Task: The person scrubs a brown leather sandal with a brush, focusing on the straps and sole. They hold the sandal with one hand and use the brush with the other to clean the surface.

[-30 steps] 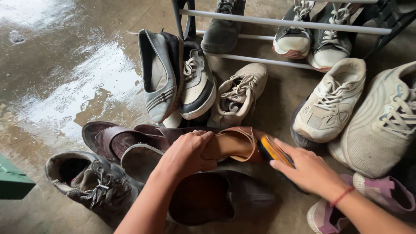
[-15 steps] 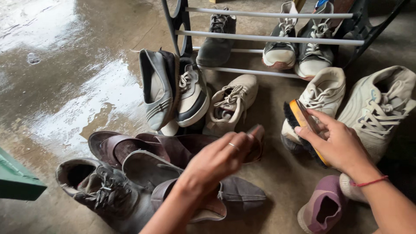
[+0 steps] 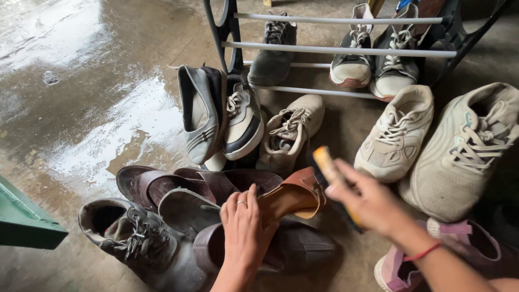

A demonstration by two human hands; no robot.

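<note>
My left hand (image 3: 244, 227) grips a tan leather sandal (image 3: 294, 196) by its heel end, holding it tilted above a pile of dark shoes. A ring sits on one finger. My right hand (image 3: 367, 203) holds a shoe brush (image 3: 327, 164) with a light wooden back and dark bristles, pressed close to the sandal's toe end; the hand is motion-blurred. A red thread circles that wrist.
Dark brown slippers (image 3: 162, 186) and a worn grey laced boot (image 3: 138, 243) lie at the left. Cream sneakers (image 3: 397, 135), (image 3: 467, 148) sit at the right, a pink shoe (image 3: 465, 254) by my right forearm. A metal shoe rack (image 3: 346, 51) holds sneakers behind. Wet concrete floor (image 3: 81, 97) spreads left; a green box corner (image 3: 24, 221).
My right hand has brought the brush down from beside the cream sneaker to the sandal. My left hand has turned the sandal so its tan side faces up.
</note>
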